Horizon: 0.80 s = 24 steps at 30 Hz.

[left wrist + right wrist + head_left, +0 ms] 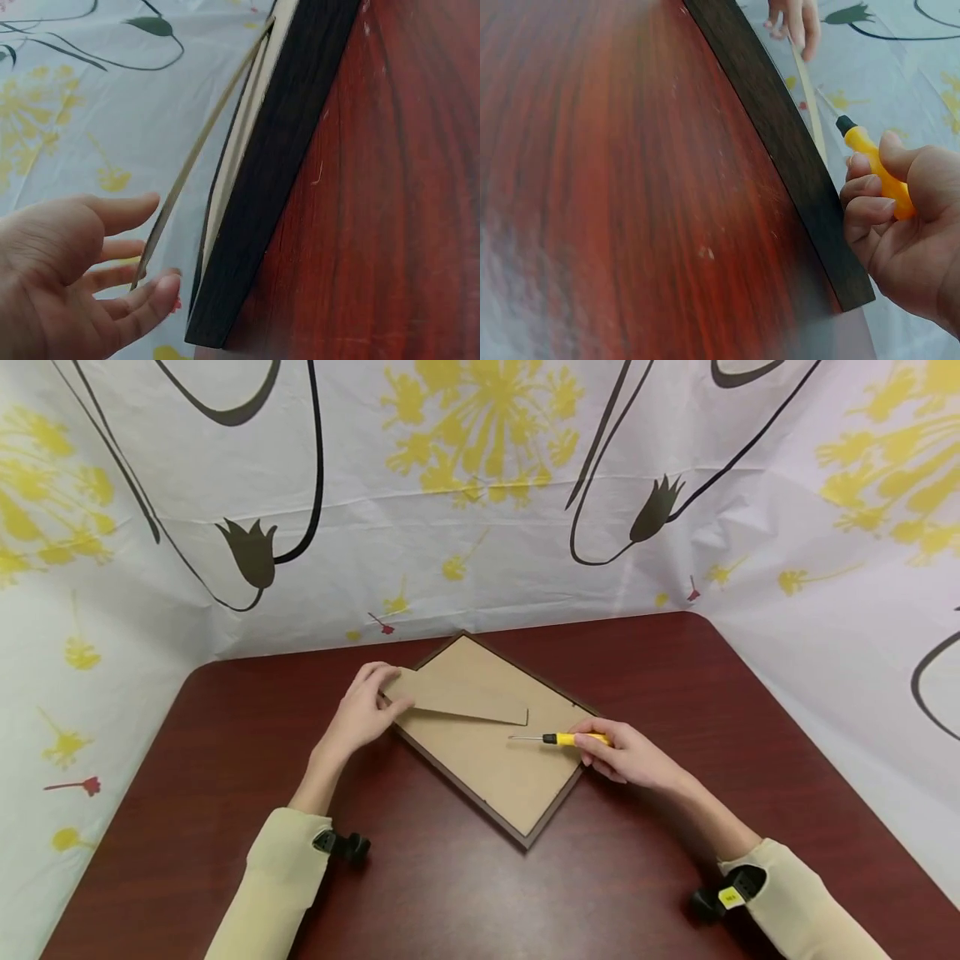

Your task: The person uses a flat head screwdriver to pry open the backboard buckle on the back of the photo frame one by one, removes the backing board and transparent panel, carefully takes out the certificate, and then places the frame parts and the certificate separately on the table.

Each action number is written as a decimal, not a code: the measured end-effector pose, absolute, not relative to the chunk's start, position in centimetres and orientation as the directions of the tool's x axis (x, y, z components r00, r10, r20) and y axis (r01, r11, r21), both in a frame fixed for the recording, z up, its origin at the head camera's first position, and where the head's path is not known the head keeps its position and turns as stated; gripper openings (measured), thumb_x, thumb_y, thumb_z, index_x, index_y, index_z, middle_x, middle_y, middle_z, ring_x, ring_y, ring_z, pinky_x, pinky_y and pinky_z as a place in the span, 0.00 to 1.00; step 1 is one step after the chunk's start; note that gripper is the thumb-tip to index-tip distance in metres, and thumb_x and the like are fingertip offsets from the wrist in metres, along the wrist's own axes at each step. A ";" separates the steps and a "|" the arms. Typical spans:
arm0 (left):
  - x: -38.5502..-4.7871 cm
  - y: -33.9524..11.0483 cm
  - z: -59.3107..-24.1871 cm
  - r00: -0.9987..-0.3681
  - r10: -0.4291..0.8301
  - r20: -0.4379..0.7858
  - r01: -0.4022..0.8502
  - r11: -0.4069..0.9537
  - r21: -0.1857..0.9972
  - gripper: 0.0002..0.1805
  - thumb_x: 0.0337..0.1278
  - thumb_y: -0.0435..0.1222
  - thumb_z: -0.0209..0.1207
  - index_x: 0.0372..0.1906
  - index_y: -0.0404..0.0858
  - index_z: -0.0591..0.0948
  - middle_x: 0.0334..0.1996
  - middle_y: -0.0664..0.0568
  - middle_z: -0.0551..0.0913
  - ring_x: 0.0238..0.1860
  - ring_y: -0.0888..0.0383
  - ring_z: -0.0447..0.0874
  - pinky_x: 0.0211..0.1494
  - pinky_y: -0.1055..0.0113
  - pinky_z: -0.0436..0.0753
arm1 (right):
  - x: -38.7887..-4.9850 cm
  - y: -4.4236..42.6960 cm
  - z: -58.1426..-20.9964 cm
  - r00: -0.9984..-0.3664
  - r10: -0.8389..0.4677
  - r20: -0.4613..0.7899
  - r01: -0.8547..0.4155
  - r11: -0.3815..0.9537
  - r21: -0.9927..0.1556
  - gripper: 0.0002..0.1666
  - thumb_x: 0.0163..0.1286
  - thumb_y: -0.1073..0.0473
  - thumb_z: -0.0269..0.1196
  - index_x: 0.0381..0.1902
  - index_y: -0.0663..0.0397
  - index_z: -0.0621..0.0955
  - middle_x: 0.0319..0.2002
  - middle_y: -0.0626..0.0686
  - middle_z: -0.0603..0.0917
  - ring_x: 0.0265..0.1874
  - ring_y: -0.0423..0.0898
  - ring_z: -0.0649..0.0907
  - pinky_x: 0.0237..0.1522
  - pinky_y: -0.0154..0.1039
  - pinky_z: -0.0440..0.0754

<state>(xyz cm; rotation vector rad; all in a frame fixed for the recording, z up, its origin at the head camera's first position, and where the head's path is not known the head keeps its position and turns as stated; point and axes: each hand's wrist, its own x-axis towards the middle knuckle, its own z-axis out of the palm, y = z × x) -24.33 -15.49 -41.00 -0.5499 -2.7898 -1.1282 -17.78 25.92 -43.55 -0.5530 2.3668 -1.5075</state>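
L hand point(362, 715) holds flap point(468, 695) edge; gap abv frame point(276, 172).

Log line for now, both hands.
left hand: holds raised flap | right hand: holds screwdriver | frame: on table, flap side up

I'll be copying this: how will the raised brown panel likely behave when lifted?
The brown panel is probably stiff, since its edge runs straight beyond the left hand. It looks thin edge-on, so it's likely light.
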 end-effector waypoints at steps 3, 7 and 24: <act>-25.1 -15.6 -41.3 -0.926 0.336 0.171 0.369 0.709 0.601 0.35 0.66 0.45 0.66 0.70 0.30 0.71 0.68 0.37 0.66 0.45 0.46 0.81 0.53 0.50 0.79 | -17.8 25.5 -43.6 -0.884 -0.468 -0.023 -0.177 0.378 -0.909 0.13 0.80 0.57 0.56 0.49 0.62 0.79 0.28 0.61 0.77 0.12 0.39 0.67 0.12 0.30 0.63; -25.5 -15.8 -41.5 -0.925 0.368 0.092 0.355 0.755 0.551 0.39 0.67 0.47 0.64 0.74 0.30 0.67 0.69 0.35 0.65 0.58 0.40 0.75 0.61 0.44 0.73 | -17.8 25.2 -43.8 -0.888 -0.460 0.006 -0.223 0.420 -0.880 0.10 0.79 0.58 0.57 0.48 0.59 0.80 0.27 0.56 0.79 0.14 0.40 0.69 0.16 0.32 0.67; -23.3 -16.7 -40.9 -0.941 0.339 -0.021 0.287 0.826 0.486 0.34 0.63 0.53 0.66 0.62 0.32 0.75 0.58 0.39 0.69 0.39 0.42 0.80 0.47 0.47 0.79 | -21.3 26.5 -43.8 -0.920 -0.391 -0.011 -0.184 0.458 -0.870 0.14 0.80 0.56 0.56 0.50 0.61 0.79 0.30 0.57 0.79 0.23 0.46 0.74 0.26 0.34 0.72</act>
